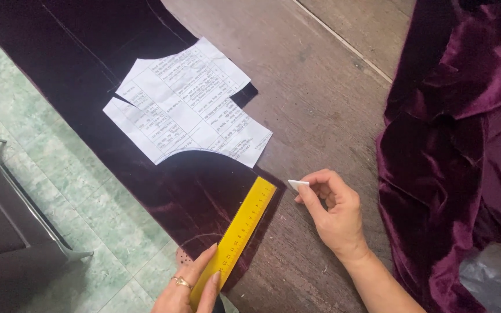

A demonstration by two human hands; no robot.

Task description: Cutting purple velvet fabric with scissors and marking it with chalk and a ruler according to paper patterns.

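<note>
Two hands working: left hand (189, 287) pinning yellow ruler (239, 235) on velvet (163, 185); right hand (334, 211) pinching chalk (298, 184). Ruler likely slipping on pile, skewing line.

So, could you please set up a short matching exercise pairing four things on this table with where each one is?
Things:
1. ruler
2. chalk
3. paper pattern
4. bunched velvet

Places:
A. pinched in the right hand
B. heaped at the table's right side
C. lying flat on the dark fabric, far side
D. slanting over the fabric's edge, left hand on its near end

Pairs: 1-D, 2-A, 3-C, 4-B
</note>
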